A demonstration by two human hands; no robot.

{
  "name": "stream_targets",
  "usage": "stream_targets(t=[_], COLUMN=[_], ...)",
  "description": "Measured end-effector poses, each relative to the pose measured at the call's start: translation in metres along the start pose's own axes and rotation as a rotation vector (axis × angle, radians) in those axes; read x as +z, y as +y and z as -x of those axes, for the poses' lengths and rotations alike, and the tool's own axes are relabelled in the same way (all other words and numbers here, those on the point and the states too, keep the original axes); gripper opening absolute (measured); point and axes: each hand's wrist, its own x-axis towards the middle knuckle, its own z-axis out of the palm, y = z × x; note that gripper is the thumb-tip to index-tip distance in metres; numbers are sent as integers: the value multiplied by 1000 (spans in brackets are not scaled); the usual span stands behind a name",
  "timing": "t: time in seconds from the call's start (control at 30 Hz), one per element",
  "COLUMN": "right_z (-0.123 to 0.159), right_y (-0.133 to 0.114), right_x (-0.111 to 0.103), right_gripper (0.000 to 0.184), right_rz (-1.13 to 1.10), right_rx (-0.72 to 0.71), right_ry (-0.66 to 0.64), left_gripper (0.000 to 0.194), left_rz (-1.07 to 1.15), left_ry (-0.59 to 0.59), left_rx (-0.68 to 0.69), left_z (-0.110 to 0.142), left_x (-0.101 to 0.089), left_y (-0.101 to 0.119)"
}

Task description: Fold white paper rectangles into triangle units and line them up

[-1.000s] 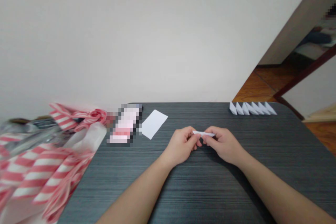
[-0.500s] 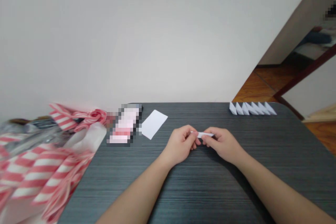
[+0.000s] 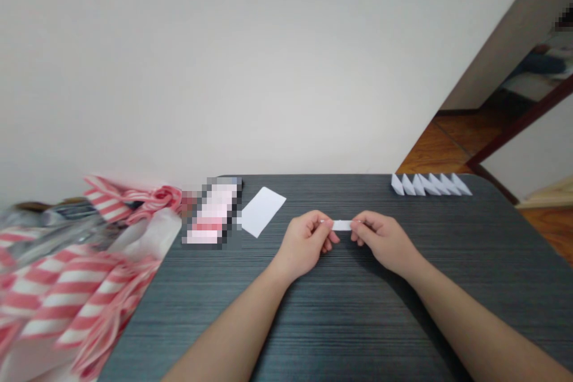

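Note:
A narrow folded strip of white paper (image 3: 342, 225) is held level just above the dark table (image 3: 340, 322). My left hand (image 3: 307, 242) pinches its left end, and my right hand (image 3: 380, 239) pinches its right end. Both hands have their fingers curled closed round the strip. A flat white paper sheet (image 3: 262, 210) lies on the table to the left of my hands. A row of several folded white paper triangles (image 3: 430, 185) stands at the table's far right edge.
Red-and-white striped plastic bags (image 3: 76, 286) are heaped over the table's left side. A blurred pink packet (image 3: 212, 212) lies beside the sheet. A pale wall runs behind the table. Wooden floor (image 3: 447, 143) and a doorway show at the right.
My hands have drawn slightly apart and lifted a little. The strip now lies flat and stretched between them, with more of its face showing.

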Motion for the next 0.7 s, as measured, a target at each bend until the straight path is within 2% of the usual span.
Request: stream_targets(t=[0.23,0.7], right_z=[2,1], right_y=[0,2], right_x=[-4,-3], right_gripper=[26,29], right_rz=[29,-4], right_rx=[-48,-31], right_ry=[22,64], left_gripper=[24,27], left_rz=[25,-27], left_ry=[17,49], left_rx=[-4,0], left_z=[-1,2], left_x=[2,0], left_y=[2,4])
